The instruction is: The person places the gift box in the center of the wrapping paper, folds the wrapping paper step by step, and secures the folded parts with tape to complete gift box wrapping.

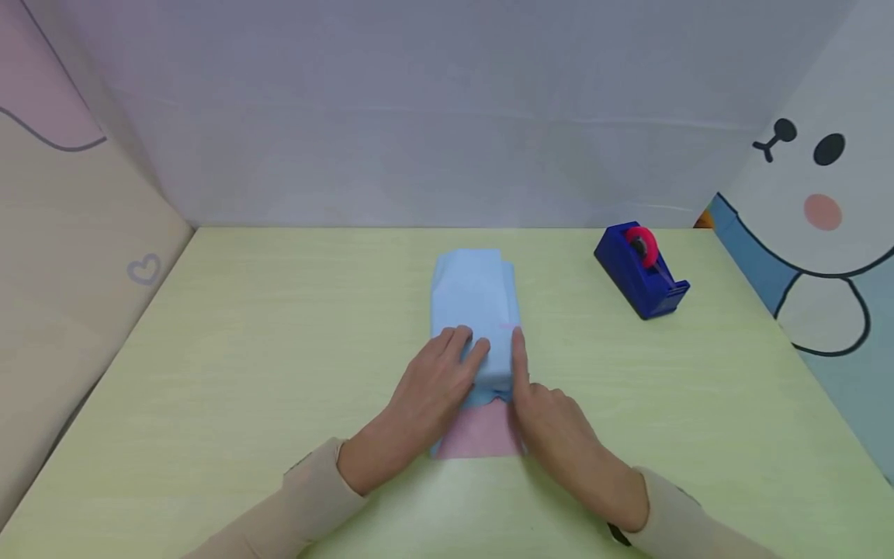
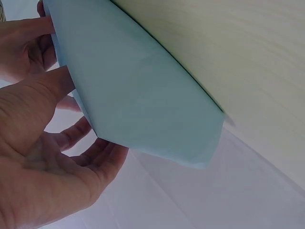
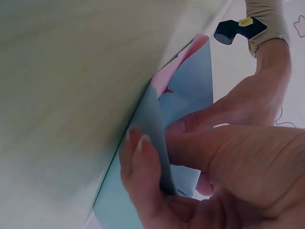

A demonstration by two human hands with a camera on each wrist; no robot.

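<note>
A folded sheet of blue paper [image 1: 469, 287], its pink inner face [image 1: 482, 431] bared at the near end, lies lengthwise in the middle of the table. From the left my left hand [image 1: 436, 380] comes over its top; in the left wrist view the thumb goes behind the paper's edge while the fingers bend over the outside. My right hand [image 1: 555, 423] is at the right edge, index finger stretched along it. In the right wrist view this hand pinches the fold, with fingers outside the layer and the thumb tip hidden inside.
A dark blue tape dispenser [image 1: 635, 276] with a red-cored roll stands at the back right of the pale yellow-green table [image 1: 279, 326]. A whitish backdrop [image 1: 419, 155] rises behind the table, with printed panels on both sides.
</note>
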